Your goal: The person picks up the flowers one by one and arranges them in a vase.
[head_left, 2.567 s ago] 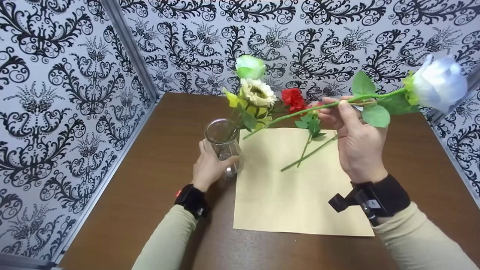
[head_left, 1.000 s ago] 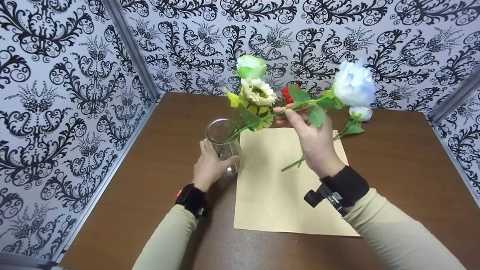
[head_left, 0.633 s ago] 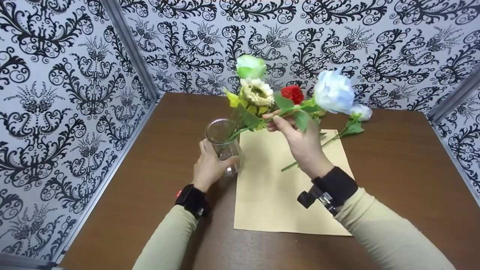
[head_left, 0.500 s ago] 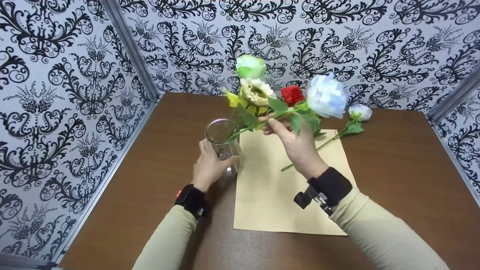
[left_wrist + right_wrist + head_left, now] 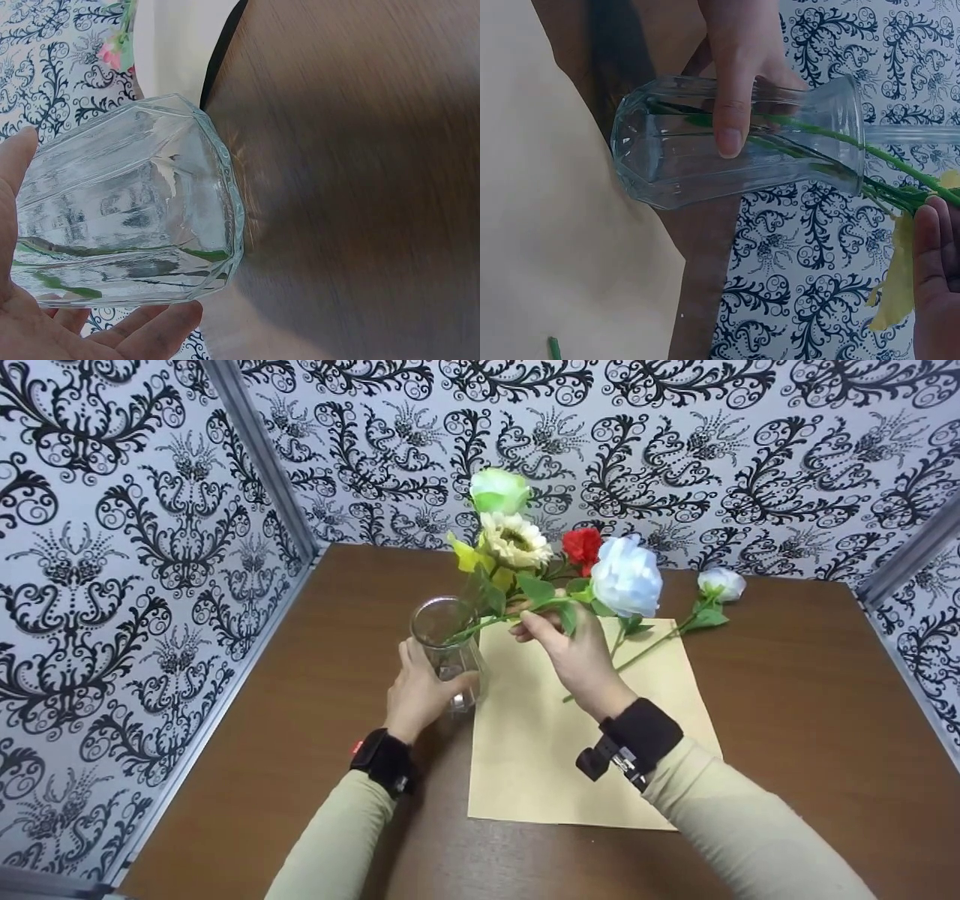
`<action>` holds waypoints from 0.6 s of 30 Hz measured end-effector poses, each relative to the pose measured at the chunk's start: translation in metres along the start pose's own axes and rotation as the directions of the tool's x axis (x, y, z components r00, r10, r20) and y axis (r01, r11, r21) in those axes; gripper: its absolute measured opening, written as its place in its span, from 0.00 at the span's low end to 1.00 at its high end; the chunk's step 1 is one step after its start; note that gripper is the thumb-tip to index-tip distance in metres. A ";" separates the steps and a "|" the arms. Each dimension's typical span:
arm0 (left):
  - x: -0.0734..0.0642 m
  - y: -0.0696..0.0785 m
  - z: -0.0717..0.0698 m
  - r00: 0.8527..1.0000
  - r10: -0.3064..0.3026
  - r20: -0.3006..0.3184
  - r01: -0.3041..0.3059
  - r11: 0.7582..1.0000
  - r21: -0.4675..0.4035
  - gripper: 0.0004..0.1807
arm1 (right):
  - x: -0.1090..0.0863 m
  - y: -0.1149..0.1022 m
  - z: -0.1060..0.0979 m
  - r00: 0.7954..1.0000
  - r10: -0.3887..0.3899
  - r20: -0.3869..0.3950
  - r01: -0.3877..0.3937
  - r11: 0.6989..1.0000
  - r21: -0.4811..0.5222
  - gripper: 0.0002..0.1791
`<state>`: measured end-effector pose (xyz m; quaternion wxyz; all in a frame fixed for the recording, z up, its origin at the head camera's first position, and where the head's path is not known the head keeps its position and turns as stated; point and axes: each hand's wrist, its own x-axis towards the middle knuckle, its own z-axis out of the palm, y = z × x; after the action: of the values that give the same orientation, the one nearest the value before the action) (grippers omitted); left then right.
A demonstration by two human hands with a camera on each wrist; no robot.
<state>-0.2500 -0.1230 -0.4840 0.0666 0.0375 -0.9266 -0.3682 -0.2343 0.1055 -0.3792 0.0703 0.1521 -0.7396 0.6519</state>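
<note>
My left hand (image 5: pixel 424 690) grips a clear glass vase (image 5: pixel 461 664) round its body, with the thumb across the near side. The faceted base (image 5: pixel 214 187) shows close up in the left wrist view, with green stems inside. Between thumb and fingers my right hand (image 5: pixel 574 652) pinches the stem of a pale blue artificial flower (image 5: pixel 627 576). That stem runs down left through the vase's mouth, and the right wrist view shows a bright green stem (image 5: pixel 840 137) inside the glass. A pale green rose (image 5: pixel 500 491), a cream sunflower (image 5: pixel 517 540) and a yellow flower (image 5: pixel 469 555) lean out of the vase.
A red carnation (image 5: pixel 582 547) shows behind the blue flower. One white rose (image 5: pixel 721 585) lies at the back right, its stem crossing a beige paper sheet (image 5: pixel 555 750) on the brown table (image 5: pixel 300 720). Patterned walls (image 5: pixel 360 457) stand behind and at the sides.
My right hand has moved left and down with the blue flower, bringing its stem from beside the vase into the mouth. The left hand and vase have kept their place.
</note>
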 end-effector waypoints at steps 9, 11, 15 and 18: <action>0.000 0.000 0.000 1.000 0.008 0.003 -0.008 1.000 0.020 0.62 | 0.002 0.005 0.010 0.999 0.036 0.008 -0.036 0.999 -0.031 0.10; 0.000 0.000 0.000 1.000 0.008 0.004 -0.008 1.000 0.017 0.62 | 0.002 0.006 0.012 0.999 0.036 0.000 -0.036 0.999 -0.034 0.10; 0.000 0.000 0.000 1.000 0.010 0.002 -0.010 1.000 0.013 0.62 | 0.002 0.008 0.014 0.999 0.031 -0.015 -0.032 0.999 -0.025 0.10; 0.001 -0.001 0.001 1.000 0.009 -0.001 -0.009 1.000 0.009 0.61 | 0.003 0.008 0.015 1.000 0.018 -0.014 -0.019 0.999 -0.044 0.09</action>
<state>-0.2509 -0.1235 -0.4856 0.0686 0.0339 -0.9284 -0.3637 -0.2385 0.0916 -0.3880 0.0726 0.1393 -0.7548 0.6369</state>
